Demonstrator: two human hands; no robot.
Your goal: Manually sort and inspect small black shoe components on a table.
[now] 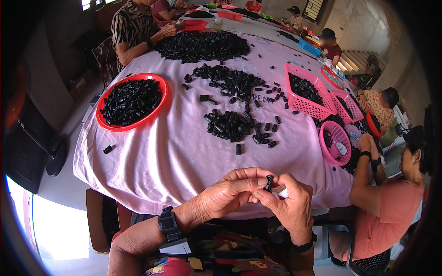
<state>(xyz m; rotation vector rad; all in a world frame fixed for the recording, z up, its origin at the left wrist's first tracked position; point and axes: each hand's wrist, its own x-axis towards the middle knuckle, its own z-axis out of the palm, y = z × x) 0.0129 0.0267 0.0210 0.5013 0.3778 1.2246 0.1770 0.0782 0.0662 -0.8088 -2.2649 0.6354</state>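
Near the front edge of the table, my two hands meet in front of me. A small black plastic piece (268,183), short and roughly cylindrical, is pinched between the thumb and fingers of my left hand (225,192). Against its lower end press the closed fingers of my right hand (294,204). A white cloth-like scrap (283,193) shows tucked in that right hand, mostly hidden by its fingers. Loose black pieces of the same kind lie beyond my hands in a small pile (228,126).
A red round tray (166,94) full of black pieces stands at left. Larger heaps (202,46) lie farther back on the pink cloth (179,152). Pink baskets (317,109) and a round pink basket (325,152) line the right side. A co-worker (391,202) sits close at right.
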